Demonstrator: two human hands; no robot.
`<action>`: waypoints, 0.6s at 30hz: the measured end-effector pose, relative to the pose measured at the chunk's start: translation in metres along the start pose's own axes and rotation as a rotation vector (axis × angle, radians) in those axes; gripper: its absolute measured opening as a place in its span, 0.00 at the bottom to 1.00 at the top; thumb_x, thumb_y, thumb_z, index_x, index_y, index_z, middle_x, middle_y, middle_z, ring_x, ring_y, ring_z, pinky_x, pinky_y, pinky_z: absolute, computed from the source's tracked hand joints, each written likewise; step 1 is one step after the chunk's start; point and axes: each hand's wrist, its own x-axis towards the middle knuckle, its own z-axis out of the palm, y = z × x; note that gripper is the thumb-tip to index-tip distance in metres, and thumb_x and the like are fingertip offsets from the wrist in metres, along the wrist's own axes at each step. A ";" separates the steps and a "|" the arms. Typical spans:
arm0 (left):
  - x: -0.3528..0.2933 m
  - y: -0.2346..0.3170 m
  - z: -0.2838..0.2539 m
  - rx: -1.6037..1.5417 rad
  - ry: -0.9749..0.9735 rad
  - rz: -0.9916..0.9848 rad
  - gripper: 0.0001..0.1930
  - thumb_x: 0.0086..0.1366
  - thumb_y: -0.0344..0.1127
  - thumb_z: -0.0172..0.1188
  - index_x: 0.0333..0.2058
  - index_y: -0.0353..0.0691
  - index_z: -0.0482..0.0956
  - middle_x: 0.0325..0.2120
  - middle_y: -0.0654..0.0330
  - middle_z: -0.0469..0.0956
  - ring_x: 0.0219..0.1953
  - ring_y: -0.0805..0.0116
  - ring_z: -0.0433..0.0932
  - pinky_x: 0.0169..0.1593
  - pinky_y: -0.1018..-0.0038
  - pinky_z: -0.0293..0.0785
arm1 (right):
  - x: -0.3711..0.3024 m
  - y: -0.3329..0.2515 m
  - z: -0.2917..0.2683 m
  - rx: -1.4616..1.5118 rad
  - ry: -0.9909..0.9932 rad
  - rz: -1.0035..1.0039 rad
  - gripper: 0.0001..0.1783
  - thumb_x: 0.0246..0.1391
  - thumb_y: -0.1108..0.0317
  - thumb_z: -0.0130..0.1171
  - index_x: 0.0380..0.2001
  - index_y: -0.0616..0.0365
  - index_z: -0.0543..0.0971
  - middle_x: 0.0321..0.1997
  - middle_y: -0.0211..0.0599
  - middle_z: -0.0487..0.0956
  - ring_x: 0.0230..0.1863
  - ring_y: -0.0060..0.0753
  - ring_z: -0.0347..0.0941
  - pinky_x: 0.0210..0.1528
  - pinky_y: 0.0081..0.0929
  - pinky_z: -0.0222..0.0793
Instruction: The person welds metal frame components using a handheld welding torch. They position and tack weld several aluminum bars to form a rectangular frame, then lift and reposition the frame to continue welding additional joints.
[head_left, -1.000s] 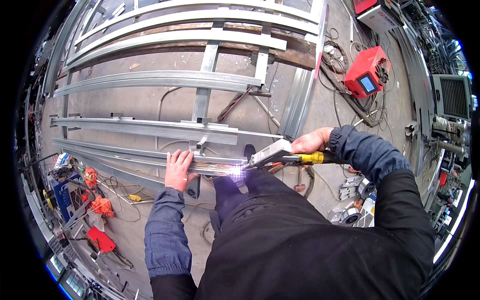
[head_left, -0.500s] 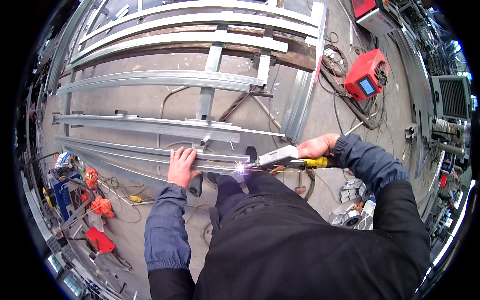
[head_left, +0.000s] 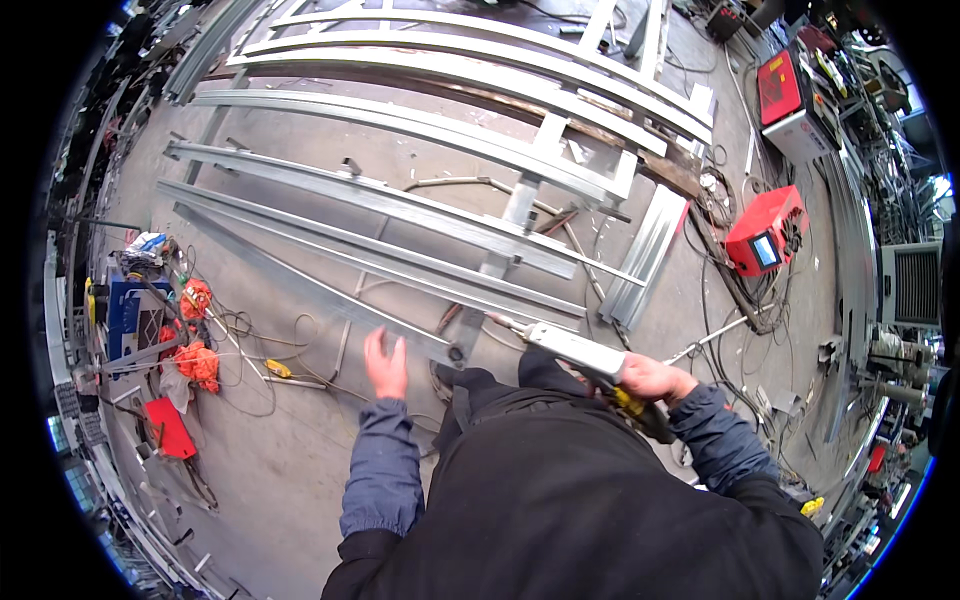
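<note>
Sparks at the nozzle have vanished, and the left hand (head_left: 388,365) has come away from the steel; the whole view has swung too. Taking the lowest rail (head_left: 330,295) as landmark, the left hand sits just on its body side, grip loose, fingers parted, nothing visible in it. Right of the rail's near end, the right hand (head_left: 650,380) has its grip closed round the welding torch (head_left: 575,345), tip pointing back toward that end. Bare fingers could burn on freshly heated metal, and a knock might shift the rail, as no hand steadies it. The rail is long, straight-edged, dull silvery metal; the torch is boxy, pale and smooth; the blue-grey sleeves are creased cloth.
</note>
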 end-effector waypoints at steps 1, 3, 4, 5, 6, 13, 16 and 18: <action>-0.017 -0.014 -0.022 0.057 -0.038 -0.138 0.25 0.70 0.36 0.72 0.61 0.31 0.79 0.60 0.46 0.78 0.62 0.53 0.80 0.65 0.60 0.76 | 0.022 0.003 0.022 -0.078 0.047 -0.078 0.25 0.83 0.57 0.47 0.73 0.58 0.73 0.55 0.32 0.86 0.55 0.24 0.79 0.62 0.28 0.74; -0.080 -0.117 -0.101 0.127 -0.193 -0.349 0.27 0.69 0.43 0.72 0.59 0.30 0.80 0.54 0.42 0.84 0.57 0.48 0.84 0.62 0.57 0.79 | 0.081 -0.016 0.068 -0.097 0.044 -0.136 0.25 0.82 0.59 0.48 0.73 0.58 0.73 0.53 0.29 0.85 0.54 0.23 0.77 0.61 0.26 0.72; -0.108 -0.138 -0.132 0.276 -0.315 -0.435 0.32 0.65 0.53 0.74 0.56 0.30 0.83 0.53 0.40 0.86 0.56 0.45 0.85 0.61 0.55 0.80 | 0.114 -0.011 0.085 -0.153 0.088 -0.207 0.25 0.82 0.59 0.49 0.73 0.59 0.73 0.51 0.28 0.85 0.51 0.21 0.76 0.58 0.26 0.72; -0.141 -0.169 -0.173 0.489 -0.461 -0.551 0.35 0.62 0.59 0.73 0.52 0.30 0.86 0.50 0.39 0.87 0.56 0.42 0.85 0.62 0.54 0.80 | 0.148 -0.019 0.103 -0.152 0.062 -0.144 0.25 0.81 0.59 0.50 0.72 0.58 0.73 0.48 0.26 0.83 0.48 0.20 0.75 0.55 0.25 0.73; -0.174 -0.193 -0.206 0.525 -0.530 -0.676 0.35 0.60 0.60 0.73 0.52 0.31 0.88 0.50 0.38 0.87 0.57 0.42 0.85 0.63 0.53 0.79 | 0.177 -0.030 0.122 -0.151 0.053 -0.084 0.24 0.81 0.58 0.51 0.72 0.57 0.74 0.45 0.25 0.82 0.46 0.19 0.73 0.51 0.25 0.73; -0.270 -0.217 -0.334 0.213 -0.085 -0.829 0.28 0.66 0.40 0.75 0.59 0.27 0.83 0.51 0.42 0.87 0.54 0.53 0.86 0.60 0.60 0.82 | 0.379 -0.048 0.185 -0.488 0.271 0.143 0.36 0.76 0.38 0.55 0.66 0.61 0.80 0.51 0.42 0.86 0.53 0.37 0.79 0.58 0.38 0.74; -0.265 -0.217 -0.361 -0.008 0.051 -0.863 0.27 0.68 0.36 0.74 0.60 0.25 0.80 0.52 0.43 0.86 0.53 0.57 0.86 0.58 0.63 0.83 | 0.451 -0.028 0.160 -0.594 0.361 0.234 0.43 0.74 0.32 0.53 0.68 0.64 0.78 0.64 0.53 0.84 0.65 0.50 0.79 0.66 0.44 0.72; -0.282 -0.205 -0.369 -0.035 0.130 -0.863 0.28 0.69 0.36 0.73 0.61 0.24 0.79 0.53 0.43 0.85 0.52 0.58 0.86 0.57 0.63 0.83 | 0.471 -0.036 0.169 -0.734 0.367 0.245 0.46 0.72 0.29 0.52 0.66 0.66 0.80 0.67 0.58 0.82 0.69 0.56 0.78 0.68 0.47 0.71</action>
